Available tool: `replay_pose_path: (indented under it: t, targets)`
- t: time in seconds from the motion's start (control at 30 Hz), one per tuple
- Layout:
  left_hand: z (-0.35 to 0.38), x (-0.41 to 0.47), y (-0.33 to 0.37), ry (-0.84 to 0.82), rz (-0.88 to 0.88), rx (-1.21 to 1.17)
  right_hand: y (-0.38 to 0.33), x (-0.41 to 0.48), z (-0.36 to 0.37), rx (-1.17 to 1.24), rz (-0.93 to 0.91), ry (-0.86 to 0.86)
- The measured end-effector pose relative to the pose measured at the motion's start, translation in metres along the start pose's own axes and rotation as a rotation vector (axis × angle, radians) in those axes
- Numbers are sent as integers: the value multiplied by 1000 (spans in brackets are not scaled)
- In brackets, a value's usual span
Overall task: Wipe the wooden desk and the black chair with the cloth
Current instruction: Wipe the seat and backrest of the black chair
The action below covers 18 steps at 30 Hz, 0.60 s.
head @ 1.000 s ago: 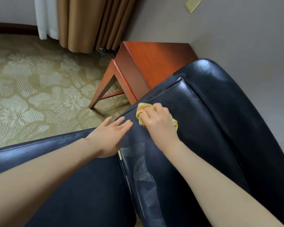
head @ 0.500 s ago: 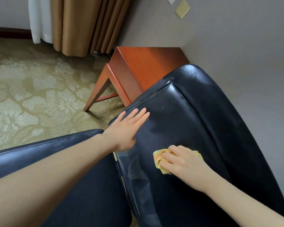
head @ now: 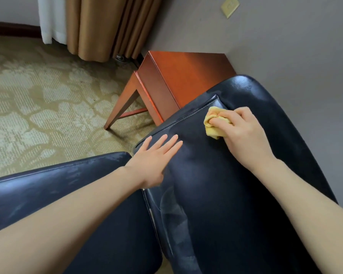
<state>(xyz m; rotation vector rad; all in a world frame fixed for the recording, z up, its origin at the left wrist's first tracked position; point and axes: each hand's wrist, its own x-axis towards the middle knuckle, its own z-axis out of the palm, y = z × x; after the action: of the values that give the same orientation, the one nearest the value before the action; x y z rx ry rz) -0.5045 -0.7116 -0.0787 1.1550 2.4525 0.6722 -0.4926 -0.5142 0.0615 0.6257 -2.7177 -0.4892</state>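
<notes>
a patterned carpet (head: 38,107) is seen at the left of the frame. a brown curtain (head: 107,26) is hung at the top, left of the middle. the left hand (head: 152,157) is laid flat on the black chair (head: 216,184) in the middle of the frame. its fingers are kept straight and a little spread, and nothing is held. the wooden desk (head: 196,76) is seen in the upper middle, just behind the chair's top edge. right of the middle, the yellow cloth (head: 212,123) is bunched up and pressed on the chair near its top corner. the cloth is gripped by the right hand (head: 244,135), with fingers curled round it. a grey wall (head: 295,56) is seen at the upper right.
</notes>
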Motion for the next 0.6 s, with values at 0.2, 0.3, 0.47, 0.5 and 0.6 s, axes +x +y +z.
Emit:
replay_pose_path:
  t: [0.2, 0.3, 0.47, 0.5, 0.6]
  targets:
    - [10, -31, -34, -38, -76, -14, -35, 53, 45, -74, 235, -44]
    - [12, -45, -48, -13, -93, -41, -52, 64, 69, -101, 320, -181]
    - [12, -61, -67, 41, -139, -74, -86, 55, 104, -68, 205, -337]
    - [12, -63, -69, 45, -147, -82, -92, 50, 108, -62, 181, -350]
    - [15, -68, -69, 36, -165, -86, -108, 35, 118, -21, 144, -371]
